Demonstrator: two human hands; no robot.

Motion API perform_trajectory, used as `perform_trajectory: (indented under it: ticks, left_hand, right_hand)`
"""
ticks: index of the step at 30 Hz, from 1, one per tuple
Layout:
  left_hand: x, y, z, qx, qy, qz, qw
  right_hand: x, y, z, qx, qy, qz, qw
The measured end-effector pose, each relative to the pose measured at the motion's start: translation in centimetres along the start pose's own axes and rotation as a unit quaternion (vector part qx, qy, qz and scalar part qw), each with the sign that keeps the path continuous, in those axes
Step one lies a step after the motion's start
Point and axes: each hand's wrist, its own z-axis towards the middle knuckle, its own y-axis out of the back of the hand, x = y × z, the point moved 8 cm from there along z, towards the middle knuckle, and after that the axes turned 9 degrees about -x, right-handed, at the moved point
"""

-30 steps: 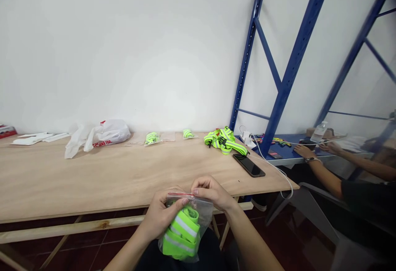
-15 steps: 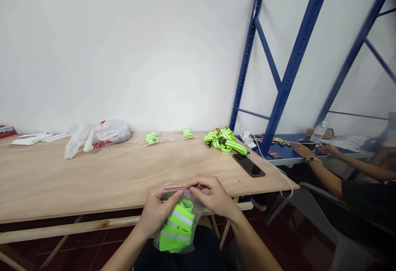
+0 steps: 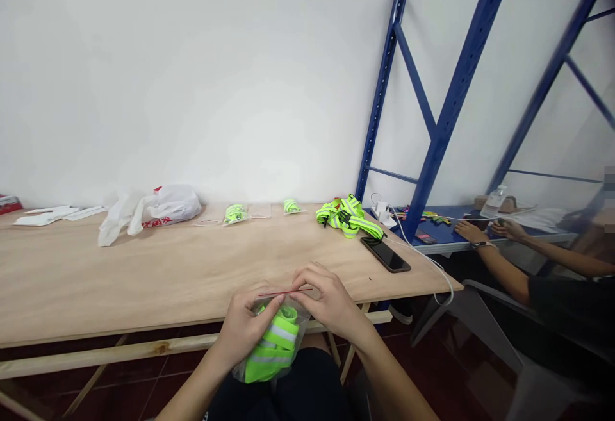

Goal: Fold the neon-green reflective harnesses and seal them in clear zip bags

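Note:
Both of my hands hold a clear zip bag (image 3: pixel 303 320) by its top, over my lap at the table's front edge. Inside the bag is a rolled neon-green reflective strap (image 3: pixel 273 350) with silvery stripes. My left hand (image 3: pixel 250 321) pinches the bag's upper left, thumb near the red zip line. My right hand (image 3: pixel 329 296) grips the red-lined top edge on the right, fingers bent and thumb against it. The fingers behind the bag are partly hidden.
On the wooden table (image 3: pixel 182 280) lie loose green straps (image 3: pixel 348 216), a phone (image 3: pixel 385 254), bagged straps (image 3: pixel 235 214) and a white plastic bag (image 3: pixel 173 204). A blue rack (image 3: pixel 446 107) and a white cable (image 3: pixel 427 257) are at right. Another person's hands (image 3: pixel 471 232) rest at a blue table.
My right hand has shifted slightly up along the bag's top, its fingers more curled. The red zip line now shows longer and straighter. The bag has tilted a little to the left.

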Motion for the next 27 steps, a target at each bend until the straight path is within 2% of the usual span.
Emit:
perform_trajectory:
  ticks: [6,11,27]
  left_hand:
    - [-0.28,0.06,0.17,0.009,-0.023,0.016,1.000]
    - [-0.39,-0.11,0.15,0.021,-0.029,0.028,0.999]
    - [-0.43,-0.31,0.32,0.016,-0.026,0.046,0.998]
  right_hand:
    - [0.78,-0.17,-0.14,0.010,0.017,-0.046,0.999]
    - [0.45,-0.57,-0.18,0.023,-0.004,-0.033,0.999]
    - [0.49,-0.75,-0.26,0.024,-0.001,-0.018,1.000]
